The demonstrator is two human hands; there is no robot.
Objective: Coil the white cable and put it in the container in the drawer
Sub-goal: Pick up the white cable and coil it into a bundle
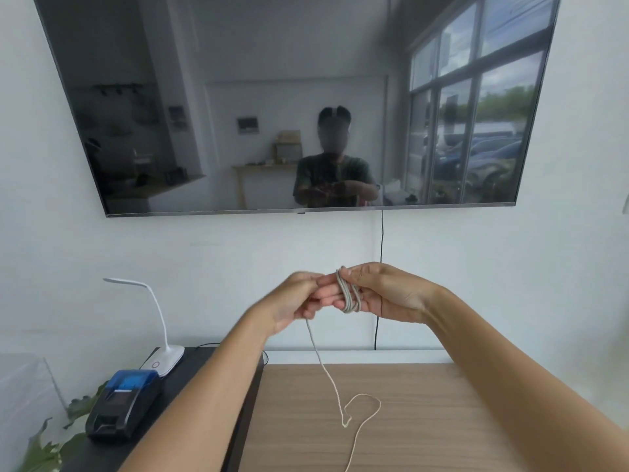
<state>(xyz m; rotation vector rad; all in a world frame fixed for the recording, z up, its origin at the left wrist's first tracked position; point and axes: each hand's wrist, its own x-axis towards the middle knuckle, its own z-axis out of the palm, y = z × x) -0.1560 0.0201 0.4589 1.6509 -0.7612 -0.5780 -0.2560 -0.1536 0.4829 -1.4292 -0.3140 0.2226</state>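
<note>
The white cable (348, 294) is wound in a few loops around the fingers of my right hand (384, 292), held up in front of the wall. My left hand (294, 301) pinches the cable just left of those loops, fingertips touching the right hand's fingers. From the left hand the free length of the white cable hangs down to the wooden top (425, 420), curls in a small loop there and runs off the bottom edge. No drawer or container is in view.
A large wall television (289, 97) hangs above, with a black cord (382, 240) running down the wall. On the black side surface (204, 366) at the left stand a white desk lamp (160, 335) and a blue-and-black small printer (124, 403). Green leaves (51, 444) show at the lower left.
</note>
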